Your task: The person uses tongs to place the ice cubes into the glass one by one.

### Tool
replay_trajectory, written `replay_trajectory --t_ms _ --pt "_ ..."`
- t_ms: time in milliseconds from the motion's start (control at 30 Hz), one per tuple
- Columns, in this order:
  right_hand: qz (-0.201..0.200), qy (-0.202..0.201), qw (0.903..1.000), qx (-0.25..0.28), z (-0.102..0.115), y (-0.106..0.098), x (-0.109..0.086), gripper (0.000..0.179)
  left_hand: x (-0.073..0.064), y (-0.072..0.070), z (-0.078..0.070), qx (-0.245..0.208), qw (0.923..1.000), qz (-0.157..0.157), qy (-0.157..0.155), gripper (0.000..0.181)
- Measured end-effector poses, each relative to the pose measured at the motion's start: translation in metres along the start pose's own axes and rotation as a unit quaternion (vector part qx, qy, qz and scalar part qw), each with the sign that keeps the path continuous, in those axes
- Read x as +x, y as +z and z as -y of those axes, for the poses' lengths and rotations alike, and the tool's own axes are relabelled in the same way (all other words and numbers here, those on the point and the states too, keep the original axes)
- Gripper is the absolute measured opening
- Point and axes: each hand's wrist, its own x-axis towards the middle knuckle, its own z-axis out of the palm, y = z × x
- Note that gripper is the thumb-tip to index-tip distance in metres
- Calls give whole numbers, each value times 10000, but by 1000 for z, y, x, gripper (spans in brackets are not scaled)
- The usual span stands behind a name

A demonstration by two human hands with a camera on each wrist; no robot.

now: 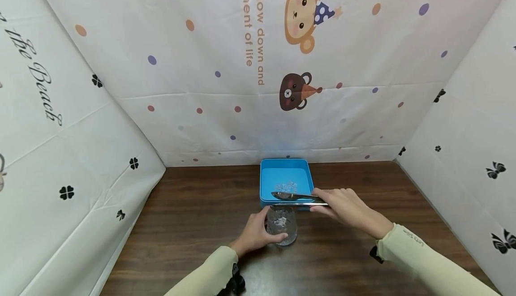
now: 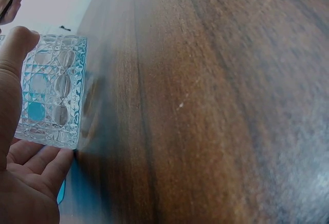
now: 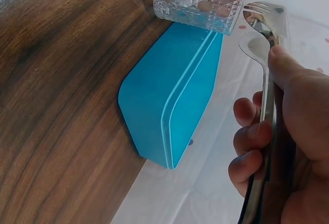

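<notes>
A clear cut-glass tumbler [image 1: 287, 231] stands on the wooden table, a few clear pieces showing inside it. My left hand [image 1: 256, 232] grips its side, thumb toward me and fingers around the far side. In the left wrist view the tumbler's [image 2: 61, 85] raised diamond pattern is plain. My right hand [image 1: 344, 206] holds metal tongs [image 1: 296, 196], their tips over the tumbler's rim and the near edge of a blue tray [image 1: 282, 170]. One end of the tongs [image 3: 265, 93] is fork-shaped, the other spoon-like. I cannot tell whether anything sits between them.
Small clear pieces [image 1: 287, 186] lie in the near part of the tray, just beyond the tumbler. Behind the tray rises a white printed cloth [image 1: 225, 126], with further cloth walls [image 1: 455, 152] at left and right. Dark wood table [image 1: 201, 224] extends on both sides.
</notes>
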Motion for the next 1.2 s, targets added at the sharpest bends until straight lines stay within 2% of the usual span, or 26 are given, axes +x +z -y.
replay_trajectory --t_ms 333,667,933,1200 --pt "-103 -91 9999 -59 -1 1 -1 37 1 0 -1 -57 10000 29 -8 78" --pt "-104 56 9999 67 -5 3 -1 36 0 0 0 -65 10000 24 56 72" --pt "-208 255 9994 113 -19 0 7 31 -1 0 -1 -113 9999 -32 103 77" --pt "-112 549 9984 -56 -40 0 18 30 -1 0 0 -188 9998 6 100 76"
